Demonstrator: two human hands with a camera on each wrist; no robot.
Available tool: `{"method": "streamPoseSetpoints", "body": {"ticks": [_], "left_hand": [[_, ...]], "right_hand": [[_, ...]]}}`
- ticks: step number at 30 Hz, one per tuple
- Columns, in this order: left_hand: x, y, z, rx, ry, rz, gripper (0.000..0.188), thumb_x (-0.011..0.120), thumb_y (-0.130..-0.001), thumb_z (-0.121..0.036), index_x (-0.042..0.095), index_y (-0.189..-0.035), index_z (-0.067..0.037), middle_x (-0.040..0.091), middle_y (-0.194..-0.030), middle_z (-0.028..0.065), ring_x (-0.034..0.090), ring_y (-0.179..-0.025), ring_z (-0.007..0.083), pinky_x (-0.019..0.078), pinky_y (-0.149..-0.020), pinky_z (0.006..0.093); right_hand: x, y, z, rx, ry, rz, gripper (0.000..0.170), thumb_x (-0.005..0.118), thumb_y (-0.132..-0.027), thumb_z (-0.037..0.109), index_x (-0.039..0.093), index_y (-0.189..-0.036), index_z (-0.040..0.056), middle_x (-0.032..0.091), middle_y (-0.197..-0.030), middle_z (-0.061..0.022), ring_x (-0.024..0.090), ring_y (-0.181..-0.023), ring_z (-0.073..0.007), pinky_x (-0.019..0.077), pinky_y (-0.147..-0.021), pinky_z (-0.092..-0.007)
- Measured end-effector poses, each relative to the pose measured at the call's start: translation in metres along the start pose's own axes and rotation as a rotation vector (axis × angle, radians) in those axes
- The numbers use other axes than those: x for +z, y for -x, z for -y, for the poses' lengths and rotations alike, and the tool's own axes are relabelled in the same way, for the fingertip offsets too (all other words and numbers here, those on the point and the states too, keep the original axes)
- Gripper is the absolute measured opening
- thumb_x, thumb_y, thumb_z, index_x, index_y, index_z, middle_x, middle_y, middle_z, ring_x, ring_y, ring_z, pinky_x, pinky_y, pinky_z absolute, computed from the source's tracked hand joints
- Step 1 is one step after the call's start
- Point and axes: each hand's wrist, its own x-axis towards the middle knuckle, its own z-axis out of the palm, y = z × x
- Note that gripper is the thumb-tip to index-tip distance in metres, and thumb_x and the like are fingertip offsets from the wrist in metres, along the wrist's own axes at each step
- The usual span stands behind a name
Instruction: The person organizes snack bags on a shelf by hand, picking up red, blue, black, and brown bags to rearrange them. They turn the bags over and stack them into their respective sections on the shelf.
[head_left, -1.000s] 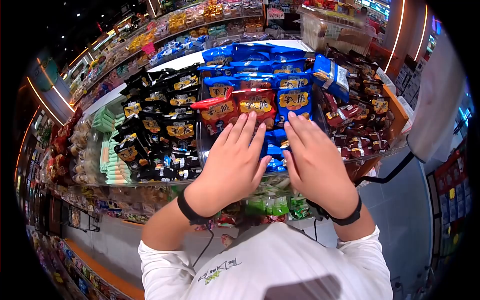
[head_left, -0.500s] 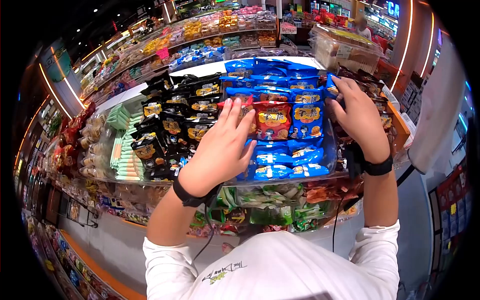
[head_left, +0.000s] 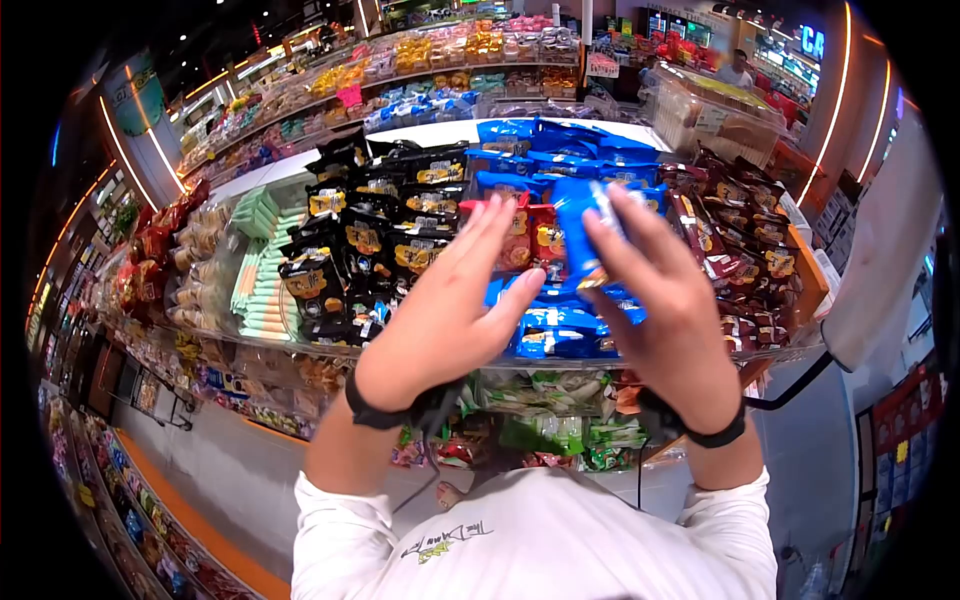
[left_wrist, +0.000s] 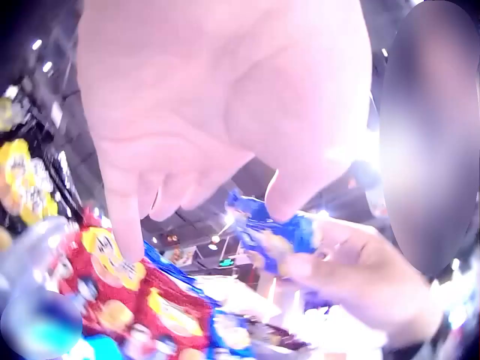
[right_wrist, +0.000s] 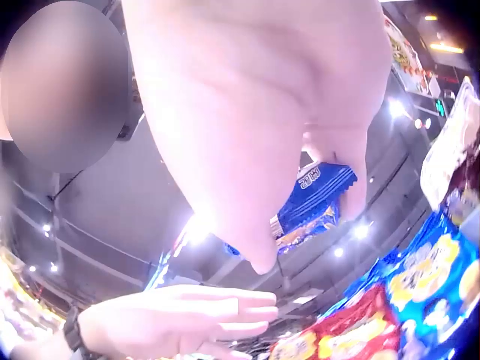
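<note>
My right hand (head_left: 670,310) pinches a blue snack packet (head_left: 573,225) between thumb and fingers, raised over the display bin. In the right wrist view, the blue wrapper with its crimped end shows between those fingers. My left hand (head_left: 450,300) is held with straight fingers, its fingertips right at the red snack packets (head_left: 550,238). From the left wrist, a fingertip overlaps a red packet (left_wrist: 112,262), and the blue packet (left_wrist: 270,232) in the right hand appears beyond the left thumb. Rows of blue packets (head_left: 565,330) lie in front of and behind the red ones.
Black packets (head_left: 365,235) fill the section to the left, with pale green packs (head_left: 265,295) farther left. Brown-red packets (head_left: 745,240) lie to the right. A clear plastic container (head_left: 715,110) stands behind, and stocked shelves (head_left: 440,60) run across the back.
My right hand went out to the blue packet at the bin's right side, took it, and has brought it back left over the red packets. The left hand stays near the red ones.
</note>
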Motion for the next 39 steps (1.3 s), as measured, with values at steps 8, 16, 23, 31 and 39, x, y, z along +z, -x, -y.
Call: {"method": "streamPoseSetpoints", "body": {"ticks": [8, 16, 23, 31, 39], "left_hand": [[0.018, 0.044, 0.017, -0.281, 1.13, -0.309, 0.049, 0.06, -0.115, -0.021, 0.046, -0.157, -0.002, 0.067, -0.141, 0.0131, 0.066, -0.13, 0.0177, 0.0544, -0.11, 0.0348], [0.015, 0.051, 0.04, -0.291, 1.048, -0.202, 0.031, 0.072, -0.111, -0.017, 0.058, -0.135, -0.004, 0.071, -0.123, 0.0036, 0.068, -0.111, 0.0083, 0.0587, -0.096, 0.029], [-0.001, 0.036, 0.033, -0.175, 0.964, 0.083, 0.059, 0.069, -0.11, -0.011, 0.047, -0.163, 0.004, 0.065, -0.15, 0.0116, 0.062, -0.135, 0.0167, 0.0498, -0.116, 0.0364], [0.014, 0.06, 0.005, 0.176, 0.498, 0.318, 0.086, 0.051, -0.106, -0.022, 0.009, -0.176, 0.006, 0.016, -0.182, 0.0304, 0.01, -0.172, 0.0416, -0.0043, -0.134, 0.0618], [0.036, 0.052, -0.001, 0.251, 0.474, 0.352, 0.059, 0.051, -0.094, 0.008, 0.062, -0.148, -0.012, 0.044, -0.176, 0.0165, 0.029, -0.168, 0.0393, 0.0016, -0.13, 0.0733]], "right_hand": [[0.069, 0.003, 0.036, -0.185, -0.289, 0.095, 0.066, 0.082, -0.089, 0.013, 0.058, -0.149, -0.0004, 0.052, -0.166, -0.0206, 0.062, -0.134, -0.0512, 0.0548, -0.112, -0.0506], [0.074, 0.01, 0.026, 0.345, -0.751, 0.182, 0.084, 0.083, -0.095, 0.01, 0.039, -0.166, -0.0004, 0.06, -0.15, -0.0237, 0.069, -0.127, -0.0323, 0.0589, -0.104, -0.0409], [0.089, 0.022, 0.039, 0.512, -0.786, -0.119, 0.074, 0.082, -0.094, 0.003, 0.048, -0.159, 0.0013, 0.063, -0.137, -0.0177, 0.07, -0.117, -0.0273, 0.0567, -0.102, -0.0369], [0.07, 0.066, 0.055, 0.603, -0.887, -0.121, 0.062, 0.071, -0.106, 0.015, 0.043, -0.159, -0.0017, 0.056, -0.151, -0.0189, 0.062, -0.135, -0.0283, 0.051, -0.112, -0.0399], [0.067, 0.111, 0.042, 0.58, -1.171, -0.258, 0.104, 0.088, -0.092, 0.007, 0.023, -0.173, 0.0013, 0.051, -0.163, -0.0165, 0.055, -0.147, -0.0247, 0.0456, -0.123, -0.0402]]}}
